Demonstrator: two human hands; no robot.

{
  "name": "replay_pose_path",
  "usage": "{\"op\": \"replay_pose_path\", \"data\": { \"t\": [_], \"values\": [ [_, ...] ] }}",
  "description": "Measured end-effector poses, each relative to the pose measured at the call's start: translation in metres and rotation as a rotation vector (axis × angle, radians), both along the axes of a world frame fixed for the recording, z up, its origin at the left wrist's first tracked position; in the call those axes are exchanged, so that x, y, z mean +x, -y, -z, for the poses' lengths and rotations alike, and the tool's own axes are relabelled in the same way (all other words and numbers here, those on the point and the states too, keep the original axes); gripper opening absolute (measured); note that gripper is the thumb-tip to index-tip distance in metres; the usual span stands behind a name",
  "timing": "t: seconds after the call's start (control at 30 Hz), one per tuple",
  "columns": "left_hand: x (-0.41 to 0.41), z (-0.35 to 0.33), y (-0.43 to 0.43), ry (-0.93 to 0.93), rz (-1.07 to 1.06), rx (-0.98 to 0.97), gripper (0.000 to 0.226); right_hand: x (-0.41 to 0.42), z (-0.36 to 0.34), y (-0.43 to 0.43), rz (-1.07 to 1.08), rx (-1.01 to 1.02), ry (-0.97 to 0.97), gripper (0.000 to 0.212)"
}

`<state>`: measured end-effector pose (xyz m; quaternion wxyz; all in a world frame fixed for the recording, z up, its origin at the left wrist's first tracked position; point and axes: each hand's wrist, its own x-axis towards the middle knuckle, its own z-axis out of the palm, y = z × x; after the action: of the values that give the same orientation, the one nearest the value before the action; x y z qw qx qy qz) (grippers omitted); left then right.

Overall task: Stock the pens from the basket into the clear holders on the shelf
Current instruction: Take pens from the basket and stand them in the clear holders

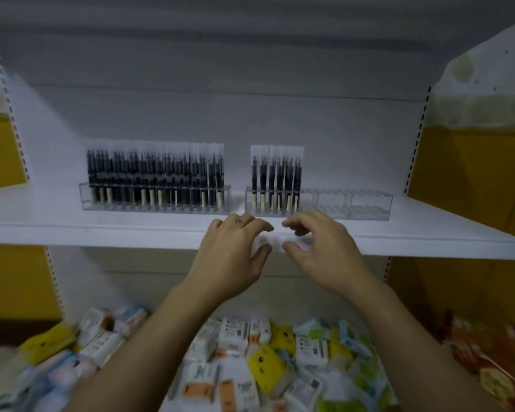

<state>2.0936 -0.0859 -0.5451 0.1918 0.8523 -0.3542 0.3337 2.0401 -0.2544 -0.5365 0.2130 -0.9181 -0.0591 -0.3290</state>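
Note:
Two clear holders stand on the white shelf. The left holder is packed with dark pens in clear sleeves. The right holder has a few such pens at its left end, and its other slots are bare. My left hand and my right hand meet at the shelf's front edge, just below the right holder's filled end. Thumbs and fingers of both hands pinch a small pale packet between them. It is blurred, so I cannot tell what is inside. No basket is in view.
Below the shelf lies a heap of several small packets in white, yellow and blue. Orange-patterned bags sit at the lower right. Yellow panels flank the shelf, and a perforated upright runs up its right side.

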Motion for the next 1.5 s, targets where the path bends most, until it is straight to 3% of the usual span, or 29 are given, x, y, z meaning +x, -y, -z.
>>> {"op": "replay_pose_path", "data": {
  "t": [0.23, 0.4, 0.73, 1.03, 1.47, 1.5],
  "values": [
    [-0.005, 0.071, -0.024, -0.157, -0.072, 0.108, 0.036, -0.002, 0.082, -0.024, -0.041, 0.014, -0.156, 0.03],
    [-0.001, 0.13, -0.035, -0.361, -0.107, 0.172, 0.041, 0.005, 0.155, -0.038, -0.01, 0.024, -0.432, 0.049],
    [0.003, 0.273, -0.058, -0.758, -0.193, 0.309, 0.045, 0.015, 0.309, -0.046, -0.036, 0.023, -0.862, 0.06],
    [-0.019, 0.373, -0.069, -1.176, -0.217, 0.333, 0.044, -0.007, 0.406, -0.052, -0.083, 0.153, -1.267, 0.038],
    [-0.033, 0.509, -0.077, -1.575, -0.22, 0.369, 0.033, -0.005, 0.464, -0.041, -0.109, 0.224, -1.507, 0.01],
    [-0.036, 0.54, -0.079, -1.603, -0.222, 0.363, 0.034, -0.006, 0.473, -0.036, -0.103, 0.227, -1.537, 0.017]
  ]
}}
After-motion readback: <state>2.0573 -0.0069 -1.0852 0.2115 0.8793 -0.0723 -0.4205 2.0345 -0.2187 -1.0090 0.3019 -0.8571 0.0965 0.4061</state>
